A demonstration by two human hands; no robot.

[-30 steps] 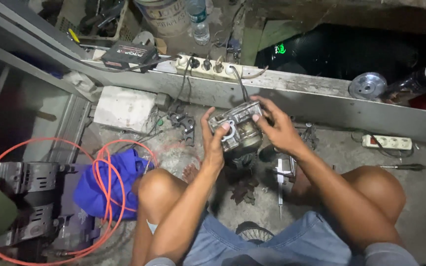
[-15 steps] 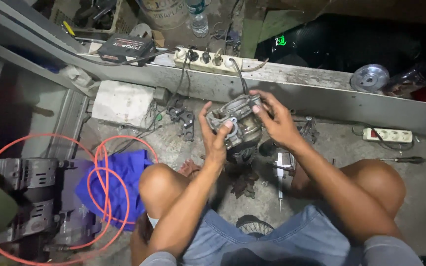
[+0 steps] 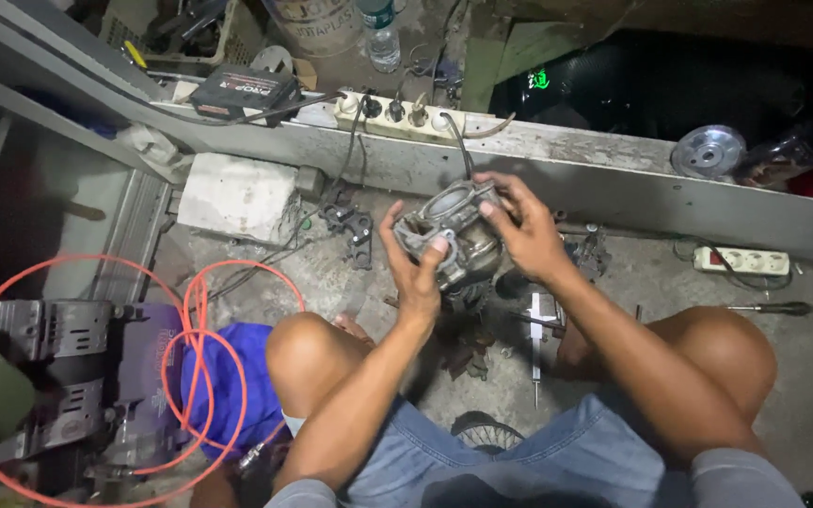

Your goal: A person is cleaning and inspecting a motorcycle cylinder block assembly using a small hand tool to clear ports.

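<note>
I sit on a dirty concrete floor with my knees apart. Both hands hold a grey metal engine part (image 3: 454, 230), a throttle-body-like casting with a round bore, lifted above the floor between my knees. My left hand (image 3: 414, 263) grips its left side, thumb on the front. Over its right and top side wrap the fingers of my right hand (image 3: 524, 230). A black cable runs up from the part.
A white power strip (image 3: 397, 111) lies on the concrete ledge, another white power strip (image 3: 741, 261) on the floor at right beside a screwdriver (image 3: 773, 308). An orange hose (image 3: 199, 357) coils over a compressor (image 3: 77, 376) and blue cloth (image 3: 242, 386) at left. Small parts (image 3: 350, 226) and a white block (image 3: 237, 198) lie ahead.
The part has stayed in both hands and has been turned slightly; my right fingers have shifted over its top. The view has tilted a little.
</note>
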